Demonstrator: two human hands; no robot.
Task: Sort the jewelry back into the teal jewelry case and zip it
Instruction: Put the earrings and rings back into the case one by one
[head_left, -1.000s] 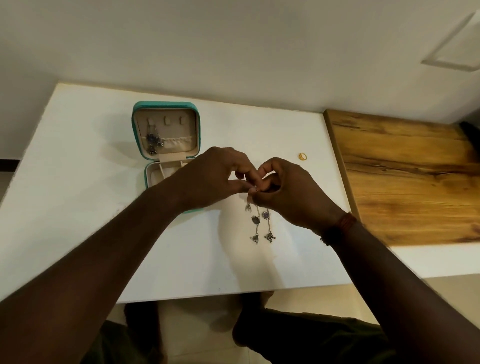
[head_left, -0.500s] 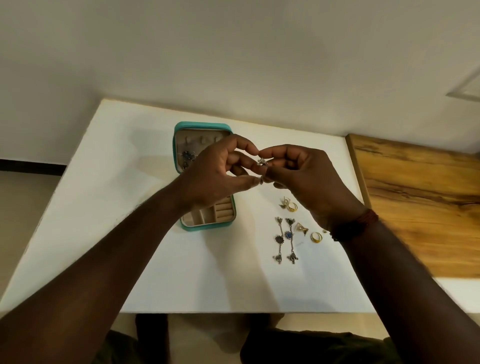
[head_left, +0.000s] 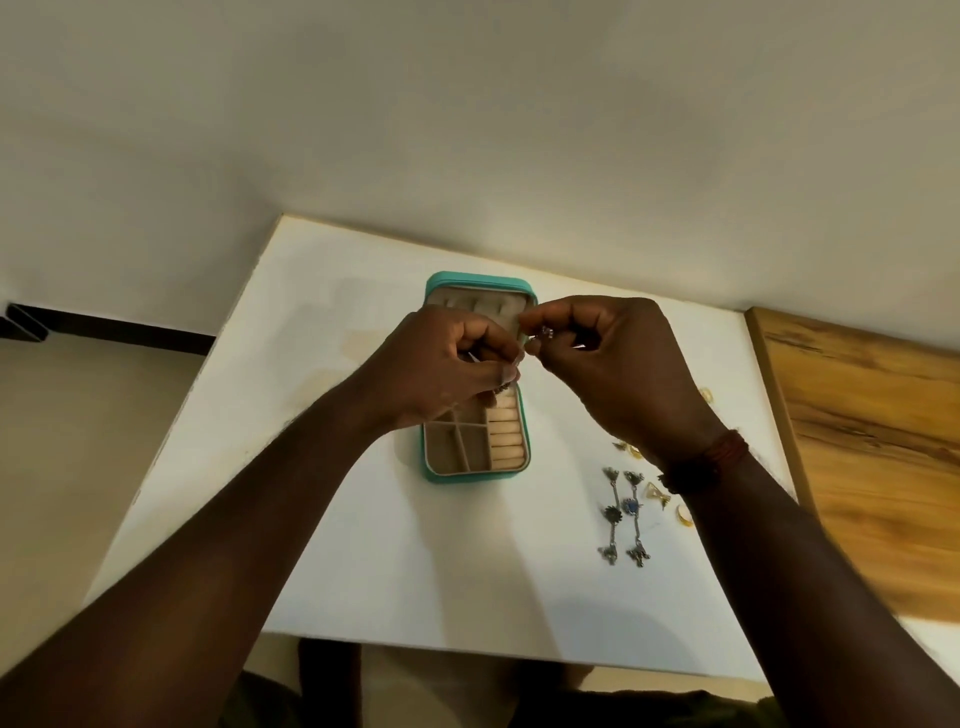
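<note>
The table (head_left: 363, 571) is white, matt and smooth. At the right of the frame, the board (head_left: 872, 441) is wood with strong grain and a slight sheen. The case (head_left: 478, 280) has a smooth teal shell and a matt beige, cloth-like lining. The long earrings (head_left: 623, 514) are dull dark metal, the rings (head_left: 684, 516) are shiny gold, and the small earring (head_left: 543, 332) glints silvery.

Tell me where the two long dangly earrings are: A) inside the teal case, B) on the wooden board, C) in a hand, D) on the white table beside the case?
D: the long earrings lie side by side on the white table, right of the open teal case.
</note>
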